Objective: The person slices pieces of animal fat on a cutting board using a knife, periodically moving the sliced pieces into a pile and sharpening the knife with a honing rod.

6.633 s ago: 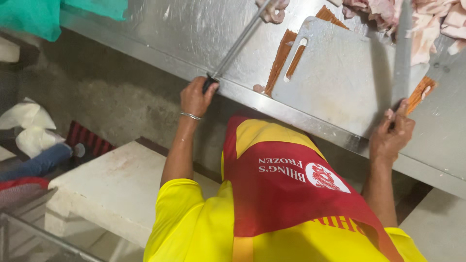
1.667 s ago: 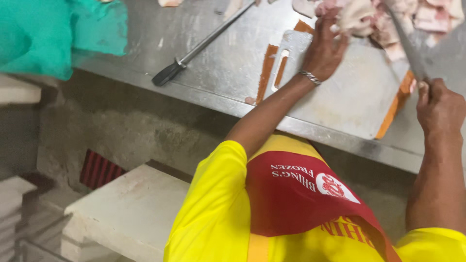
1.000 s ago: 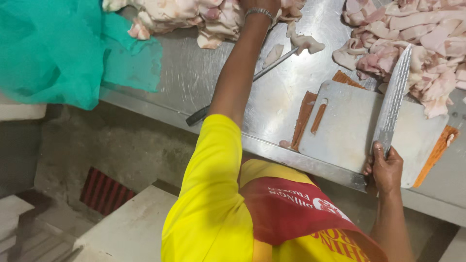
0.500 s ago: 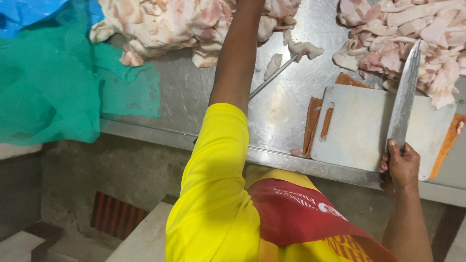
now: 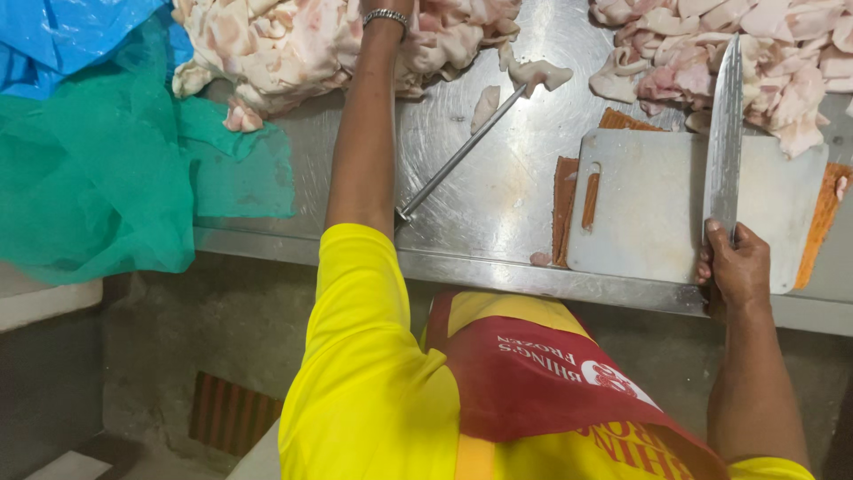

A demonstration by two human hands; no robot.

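The right hand (image 5: 736, 267) is closed around the handle of a long knife (image 5: 724, 133), the fingers (image 5: 706, 267) wrapped tight and the blade laid flat, pointing away over the white cutting board (image 5: 657, 209). The left arm is stretched out to the large heap of pale raw meat pieces (image 5: 293, 44) at the far side of the steel table (image 5: 498, 191); the left hand itself is cut off by the top edge, so whether its fingers are spread or pinching cannot be told. Only the wrist with a metal bracelet (image 5: 385, 15) is seen.

For the reach to be done well, one piece should be drawn back from the heap to the board, and the blade should be kept still and low until the piece lies just beyond the knife-hand fingers.

A sharpening steel (image 5: 458, 156) lies between the two arms. A second heap of meat (image 5: 764, 62) lies past the knife tip. No true container is seen; green netting (image 5: 98, 178) and a blue plastic sheet (image 5: 71, 36) lie well apart from the fingers, nothing visibly held in them.
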